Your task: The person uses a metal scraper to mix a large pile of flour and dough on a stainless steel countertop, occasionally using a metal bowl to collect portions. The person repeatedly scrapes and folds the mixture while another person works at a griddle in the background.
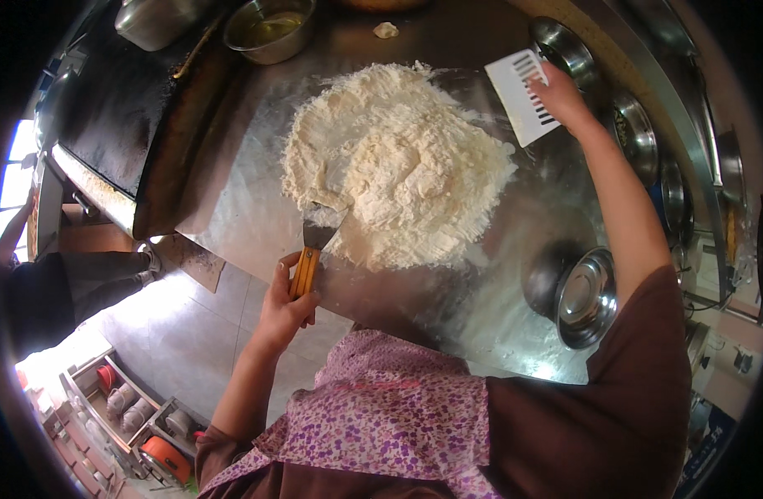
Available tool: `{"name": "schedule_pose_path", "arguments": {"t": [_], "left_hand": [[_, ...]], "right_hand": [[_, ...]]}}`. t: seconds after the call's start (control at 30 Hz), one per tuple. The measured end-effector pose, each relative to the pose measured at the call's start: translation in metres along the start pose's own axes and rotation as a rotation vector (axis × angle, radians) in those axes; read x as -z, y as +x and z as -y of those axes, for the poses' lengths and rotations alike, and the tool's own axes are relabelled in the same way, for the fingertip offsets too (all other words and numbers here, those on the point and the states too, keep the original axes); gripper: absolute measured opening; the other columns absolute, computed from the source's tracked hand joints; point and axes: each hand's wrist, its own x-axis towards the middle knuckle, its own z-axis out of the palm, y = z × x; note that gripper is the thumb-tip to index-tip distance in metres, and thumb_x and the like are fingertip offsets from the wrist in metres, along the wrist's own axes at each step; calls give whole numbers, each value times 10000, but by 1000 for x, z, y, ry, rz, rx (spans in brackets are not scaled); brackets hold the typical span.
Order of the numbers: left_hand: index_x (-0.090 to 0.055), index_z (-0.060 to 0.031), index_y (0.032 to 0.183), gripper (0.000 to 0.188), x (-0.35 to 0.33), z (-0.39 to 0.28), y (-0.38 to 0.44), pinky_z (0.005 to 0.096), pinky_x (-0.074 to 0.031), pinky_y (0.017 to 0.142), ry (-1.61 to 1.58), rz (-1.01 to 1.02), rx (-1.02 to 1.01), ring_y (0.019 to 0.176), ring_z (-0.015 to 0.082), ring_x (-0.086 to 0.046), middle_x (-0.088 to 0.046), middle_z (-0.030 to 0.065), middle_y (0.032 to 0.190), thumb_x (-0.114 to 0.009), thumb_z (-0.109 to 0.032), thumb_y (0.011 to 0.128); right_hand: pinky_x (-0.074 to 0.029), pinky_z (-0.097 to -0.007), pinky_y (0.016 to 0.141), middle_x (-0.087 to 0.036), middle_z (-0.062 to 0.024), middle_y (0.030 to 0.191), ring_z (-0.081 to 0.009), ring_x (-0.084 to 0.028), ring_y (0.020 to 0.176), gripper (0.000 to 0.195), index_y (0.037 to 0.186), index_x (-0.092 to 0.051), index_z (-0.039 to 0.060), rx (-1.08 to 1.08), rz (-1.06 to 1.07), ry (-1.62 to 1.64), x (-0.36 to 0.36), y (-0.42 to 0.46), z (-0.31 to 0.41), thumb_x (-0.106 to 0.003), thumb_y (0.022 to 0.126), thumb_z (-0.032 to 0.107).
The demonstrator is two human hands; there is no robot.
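My left hand (286,304) grips the wooden handle of a metal scraper (317,237), whose blade meets the near left edge of a mound of flour and dough (413,168). Flour clings to that blade. A ring of loose flour curves around the mound's left and far sides, with a bare patch of metal inside it. At the far right, my right hand (559,93) holds a white slotted plastic scraper (522,100), apart from the flour. Under everything lies a stainless steel worktop (238,168).
A metal bowl with yellowish liquid (270,31) stands at the far left, beside a dark griddle (113,100). A small dough lump (386,30) lies at the back. Several metal bowls (636,134) line the right; a shiny one (586,299) is nearer. Another person (51,287) stands at left.
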Motion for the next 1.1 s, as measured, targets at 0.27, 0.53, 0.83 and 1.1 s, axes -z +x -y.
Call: {"name": "schedule_pose_path", "arguments": {"t": [0.27, 0.53, 0.83, 1.1], "left_hand": [[-440, -72, 1436, 637, 6, 14, -2, 226, -429, 540, 113, -145, -187, 648, 88, -517, -569, 34, 951, -588, 12, 822], [-477, -68, 1415, 628, 3, 17, -11, 244, -460, 601, 67, -177, -176, 684, 96, -538, -609, 60, 999, -586, 12, 802], [-458, -40, 1423, 646, 0, 9, -20, 229, -431, 537, 67, -199, -179, 659, 88, -515, -571, 44, 970, -573, 10, 789], [-483, -37, 1400, 639, 0, 11, -24, 223, -381, 455, -22, -215, -223, 548, 85, -489, -545, 33, 819, -574, 18, 770]], "right_hand": [[-543, -401, 738, -719, -101, 901, -213, -695, 782, 229, 1069, -639, 69, 63, 61, -20, -50, 75, -5, -682, 899, 216], [-543, -368, 749, -703, -87, 898, -183, -679, 824, 205, 1079, -628, 63, 346, 431, -64, -101, 108, 98, -649, 903, 166], [-527, -479, 719, -702, -132, 965, -358, -666, 860, 154, 1050, -613, 112, 886, 14, -519, -32, -65, 135, -551, 909, 114], [-550, -355, 663, -697, -100, 891, -182, -682, 755, 150, 1025, -582, 12, -255, 10, -24, 49, -113, -13, -600, 943, 136]]}}
